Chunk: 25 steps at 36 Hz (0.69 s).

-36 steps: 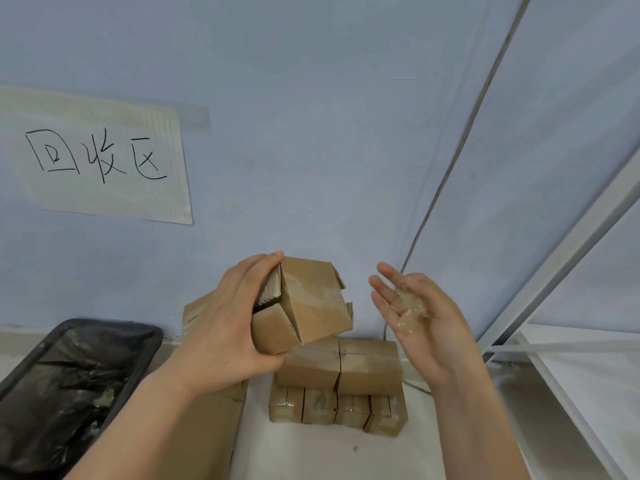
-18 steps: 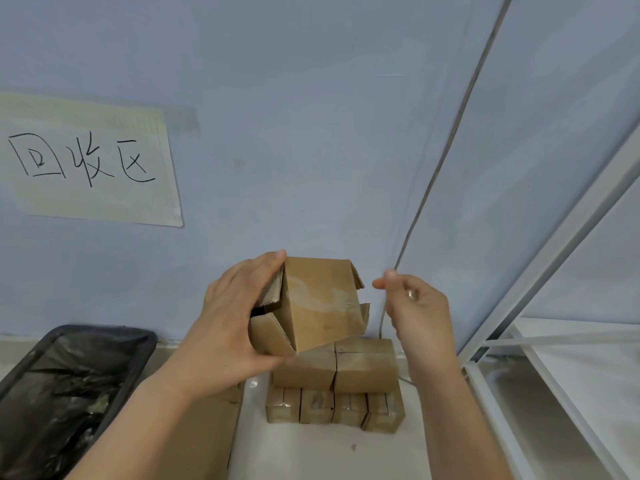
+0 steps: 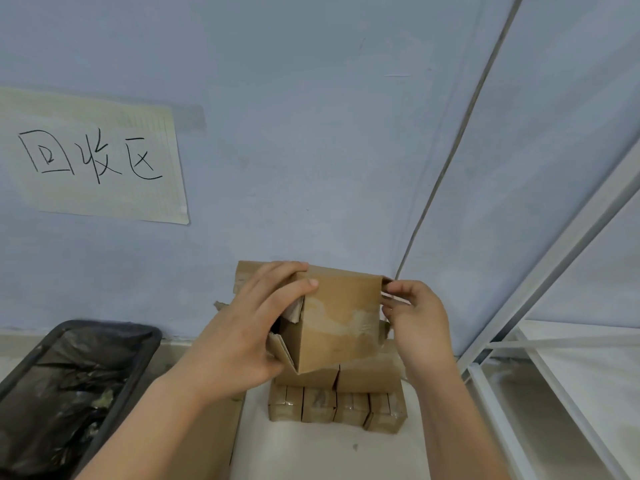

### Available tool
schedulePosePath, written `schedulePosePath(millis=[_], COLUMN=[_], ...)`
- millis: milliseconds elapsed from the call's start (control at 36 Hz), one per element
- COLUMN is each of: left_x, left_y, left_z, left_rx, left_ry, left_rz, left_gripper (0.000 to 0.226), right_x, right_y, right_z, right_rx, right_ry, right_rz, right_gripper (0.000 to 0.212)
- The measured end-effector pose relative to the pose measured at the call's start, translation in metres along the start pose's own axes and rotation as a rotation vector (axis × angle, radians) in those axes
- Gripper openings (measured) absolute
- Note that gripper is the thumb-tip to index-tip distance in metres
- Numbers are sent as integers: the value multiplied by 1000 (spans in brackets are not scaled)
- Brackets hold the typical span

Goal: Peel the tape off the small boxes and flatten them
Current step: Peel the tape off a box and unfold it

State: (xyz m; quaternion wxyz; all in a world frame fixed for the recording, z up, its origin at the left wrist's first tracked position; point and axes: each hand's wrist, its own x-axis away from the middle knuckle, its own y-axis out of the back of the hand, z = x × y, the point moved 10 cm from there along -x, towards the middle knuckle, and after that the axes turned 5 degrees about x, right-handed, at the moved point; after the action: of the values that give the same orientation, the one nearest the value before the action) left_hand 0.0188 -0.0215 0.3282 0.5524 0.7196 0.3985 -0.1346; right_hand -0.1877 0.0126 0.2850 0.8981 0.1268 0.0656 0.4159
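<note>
Two bare hands hold one small brown cardboard box (image 3: 337,323) up before a pale blue wall (image 3: 311,133).

Largest first: black-lined bin (image 3: 69,386), cut off at left; stack of taped brown boxes (image 3: 339,400) on white surface (image 3: 322,452), top partly hidden by the held box. Left hand (image 3: 242,341) grips the box's open left end, fingers curled over the top edge. Right hand (image 3: 415,323) pinches the right-end flap; fingertips partly hidden. Tape residue hard to make out.

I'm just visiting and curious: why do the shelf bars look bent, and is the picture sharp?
Head view: the wide lens bows the white shelf frame; soft, even light; the held box and paper sign read clearly.
</note>
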Motion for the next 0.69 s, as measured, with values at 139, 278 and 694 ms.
schedulePosePath(millis=[139,278,694], left_x=[-4,4,20], left_y=[8,14,-7], left_z=[-13,-6,55], left_rx=[5,26,925], left_ry=[-103,-85,726], left_rz=[-74,-105,27], left_gripper=[103,94,74], right_x=[2,8,-1], right_y=[-10,-26,2], right_z=[-2,-15,1], right_rx=[-15,-114,-152], right_ry=[-22,-145,11], right_rz=[110,489,217], right_gripper=[35,29,15])
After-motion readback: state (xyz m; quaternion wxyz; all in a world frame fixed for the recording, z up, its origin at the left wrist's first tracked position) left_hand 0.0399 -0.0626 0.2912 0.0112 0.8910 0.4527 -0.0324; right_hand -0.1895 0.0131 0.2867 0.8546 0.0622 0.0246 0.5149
